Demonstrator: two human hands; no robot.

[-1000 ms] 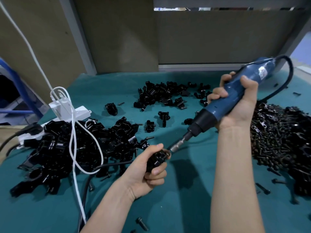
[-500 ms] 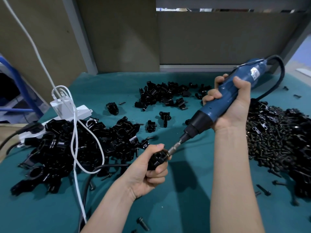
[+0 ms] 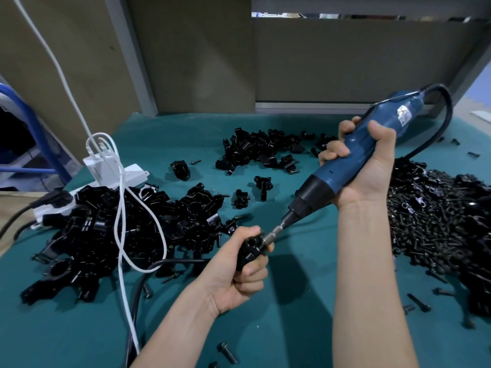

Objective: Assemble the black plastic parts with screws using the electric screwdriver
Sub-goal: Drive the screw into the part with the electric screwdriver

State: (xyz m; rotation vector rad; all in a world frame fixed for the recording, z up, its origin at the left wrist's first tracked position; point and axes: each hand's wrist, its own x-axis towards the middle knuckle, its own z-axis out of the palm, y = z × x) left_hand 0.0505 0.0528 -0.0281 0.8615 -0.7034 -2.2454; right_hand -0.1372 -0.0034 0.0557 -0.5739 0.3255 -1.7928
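**Screwdriver bit on the part, both hands gripping**

Just below the middle of the frame, the left hand (image 3: 236, 277) is clenched round a small black plastic part (image 3: 249, 251), held up off the teal mat (image 3: 297, 320). The thumb lies along the part's top edge.

The right hand (image 3: 368, 171), right of centre, is wrapped firmly round the blue body of the electric screwdriver (image 3: 382, 128). The tool slants down and to the left. Its metal bit (image 3: 275, 231) meets the right side of the part, right at the left hand's fingertips. The screw itself is too small to pick out there. The tool's black cord (image 3: 441, 120) loops off the upper end.

A big heap of black parts (image 3: 87, 235) fills the left of the mat, with a white cable (image 3: 121, 208) draped over it and a white power strip (image 3: 132, 172) behind. A smaller heap (image 3: 261, 150) sits at upper centre. A dark mound of screws (image 3: 438, 224) covers the right edge, and a loose screw (image 3: 227, 353) lies at the bottom.
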